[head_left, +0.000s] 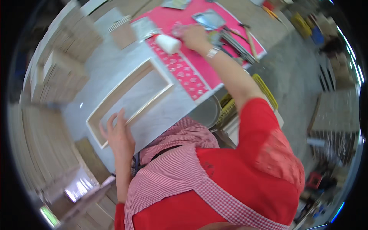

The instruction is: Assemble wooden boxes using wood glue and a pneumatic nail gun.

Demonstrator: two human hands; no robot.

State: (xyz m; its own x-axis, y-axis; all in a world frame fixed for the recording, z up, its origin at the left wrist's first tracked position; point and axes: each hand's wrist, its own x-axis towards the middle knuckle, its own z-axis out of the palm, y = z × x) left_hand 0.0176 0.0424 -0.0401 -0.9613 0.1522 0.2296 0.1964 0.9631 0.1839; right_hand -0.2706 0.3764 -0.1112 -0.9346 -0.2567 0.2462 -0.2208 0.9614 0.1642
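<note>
A pale wooden rectangular frame (147, 105) lies on the grey-white table, an open box shape with thin walls. My left hand (120, 138) is at its near end, fingers spread and bent over the near corner; whether they press on the wood I cannot tell. Farther off, my right hand (194, 38) reaches over the pink sheet (191, 14) to a small clear, pinkish plastic item (178, 30). The fingers are blurred and partly hidden, so a grip on it is unclear. Left of that hand, a white bottle with a red cap (168, 44) lies on its side.
Stacked wooden boards (63, 78) stand along the table's left. A silvery packet (209, 19), a clear bag (145, 28) and a hammer (250, 40) lie on the far part. Beyond the table's right edge are a round bucket (207, 111) and a yellow crate (264, 90).
</note>
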